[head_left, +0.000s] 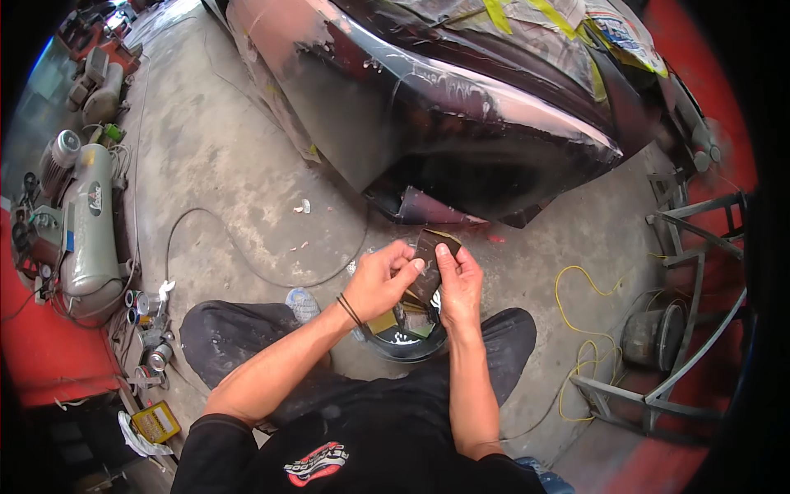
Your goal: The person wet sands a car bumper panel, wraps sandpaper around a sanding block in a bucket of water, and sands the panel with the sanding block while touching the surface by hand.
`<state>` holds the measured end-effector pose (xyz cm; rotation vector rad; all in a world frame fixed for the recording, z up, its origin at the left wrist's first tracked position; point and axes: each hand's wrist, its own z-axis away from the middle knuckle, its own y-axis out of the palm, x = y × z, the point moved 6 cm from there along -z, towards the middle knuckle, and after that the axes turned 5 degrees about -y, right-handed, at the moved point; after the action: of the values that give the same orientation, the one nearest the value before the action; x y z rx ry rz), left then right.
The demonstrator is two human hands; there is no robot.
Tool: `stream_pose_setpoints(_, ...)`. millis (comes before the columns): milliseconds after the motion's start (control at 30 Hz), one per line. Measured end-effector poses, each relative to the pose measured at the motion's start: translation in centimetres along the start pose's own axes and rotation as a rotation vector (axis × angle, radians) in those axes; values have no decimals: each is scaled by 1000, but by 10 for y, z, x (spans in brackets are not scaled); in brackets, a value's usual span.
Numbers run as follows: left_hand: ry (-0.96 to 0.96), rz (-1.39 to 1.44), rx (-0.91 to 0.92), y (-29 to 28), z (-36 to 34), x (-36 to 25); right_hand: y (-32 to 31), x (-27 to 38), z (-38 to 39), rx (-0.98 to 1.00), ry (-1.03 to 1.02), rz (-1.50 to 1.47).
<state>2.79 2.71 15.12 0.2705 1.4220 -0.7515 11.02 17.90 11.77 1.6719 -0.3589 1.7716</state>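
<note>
Between both hands I hold a dark sheet of sandpaper, folded or bent, with a tan edge along its top. My left hand is closed on its left side, thumb on the face. My right hand pinches the right side between thumb and fingers. Just beneath them a round black tub sits between my legs, with several pieces of sandpaper or pads in it. Beyond my hands stands a car body, its corner panel patchy in black, pink and white.
Paper and yellow tape cover the car's upper part. A grey air compressor stands at left, with several cans nearby. A dark hose curves over the floor. At right are a yellow cord, a metal frame and a dark bucket.
</note>
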Motion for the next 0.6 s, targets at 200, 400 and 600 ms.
stream_pose_setpoints(200,-15,318,-25,-6,-8,2,13,13,-5,173,8,92)
stream_pose_setpoints(400,-75,455,65,-5,-9,3,3,9,-15,-23,-175,130)
stream_pose_setpoints(600,-109,480,8,-2,-16,9,10,-5,-23,-26,-117,-103)
